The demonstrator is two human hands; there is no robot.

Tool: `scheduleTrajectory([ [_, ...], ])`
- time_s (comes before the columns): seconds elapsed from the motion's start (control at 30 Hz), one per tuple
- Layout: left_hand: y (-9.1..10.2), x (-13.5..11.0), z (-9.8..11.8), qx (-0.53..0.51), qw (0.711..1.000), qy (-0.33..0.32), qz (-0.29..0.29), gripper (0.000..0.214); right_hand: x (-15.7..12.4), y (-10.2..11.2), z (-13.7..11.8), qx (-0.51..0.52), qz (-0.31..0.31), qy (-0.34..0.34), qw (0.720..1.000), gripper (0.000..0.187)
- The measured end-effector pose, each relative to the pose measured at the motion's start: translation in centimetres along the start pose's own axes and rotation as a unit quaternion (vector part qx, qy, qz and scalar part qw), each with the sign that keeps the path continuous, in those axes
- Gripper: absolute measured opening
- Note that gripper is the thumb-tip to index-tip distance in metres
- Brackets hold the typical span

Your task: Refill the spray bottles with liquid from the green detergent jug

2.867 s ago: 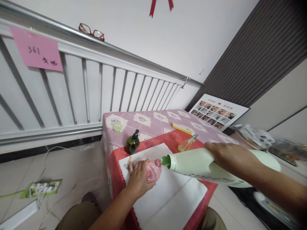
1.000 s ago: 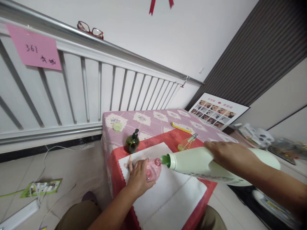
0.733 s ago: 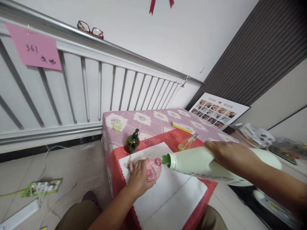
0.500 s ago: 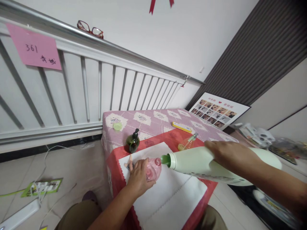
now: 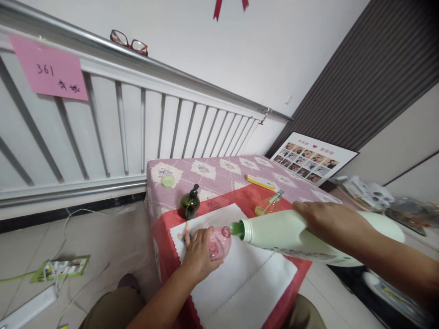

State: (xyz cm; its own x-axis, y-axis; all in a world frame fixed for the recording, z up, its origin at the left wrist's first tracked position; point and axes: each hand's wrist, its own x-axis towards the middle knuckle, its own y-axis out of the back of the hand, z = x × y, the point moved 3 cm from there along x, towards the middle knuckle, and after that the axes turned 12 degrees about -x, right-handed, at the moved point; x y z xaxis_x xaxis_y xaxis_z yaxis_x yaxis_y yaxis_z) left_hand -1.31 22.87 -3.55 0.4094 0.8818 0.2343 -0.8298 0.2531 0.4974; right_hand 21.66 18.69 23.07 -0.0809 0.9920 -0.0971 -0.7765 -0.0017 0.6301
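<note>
Pink bottle point(image 5: 220, 243) is in our left hand point(image 5: 199, 255), which is closed around its left side. We see the fingers along the far side of the body and the thumb on the near side, low down. The bottle's neck stands clear of our grip, leaning to the right, above the white cloth point(image 5: 247, 278); we cannot tell whether the base rests on that cloth.

Our right hand point(image 5: 318, 220) grips the pale green jug point(image 5: 274, 230) from above, well behind its opening, with the fingertips hidden. We hold the jug tilted almost onto its side, so that its green spout point(image 5: 236, 229) is right at the bottle's mouth; we cannot tell whether the two touch.

Just beyond our left hand stands the dark green pump bottle point(image 5: 190, 205), near the edge of the red cloth point(image 5: 240, 197). A clear yellowish container point(image 5: 263, 208) lies behind the jug's neck.
</note>
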Motion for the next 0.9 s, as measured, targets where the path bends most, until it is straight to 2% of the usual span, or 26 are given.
scheduleTrajectory([
  [0.9, 0.13, 0.02, 0.13, -0.002, 1.000, 0.005, -0.006, 0.086, 0.36, 0.74, -0.22, 0.008, -0.018, -0.006, 1.000, 0.014],
])
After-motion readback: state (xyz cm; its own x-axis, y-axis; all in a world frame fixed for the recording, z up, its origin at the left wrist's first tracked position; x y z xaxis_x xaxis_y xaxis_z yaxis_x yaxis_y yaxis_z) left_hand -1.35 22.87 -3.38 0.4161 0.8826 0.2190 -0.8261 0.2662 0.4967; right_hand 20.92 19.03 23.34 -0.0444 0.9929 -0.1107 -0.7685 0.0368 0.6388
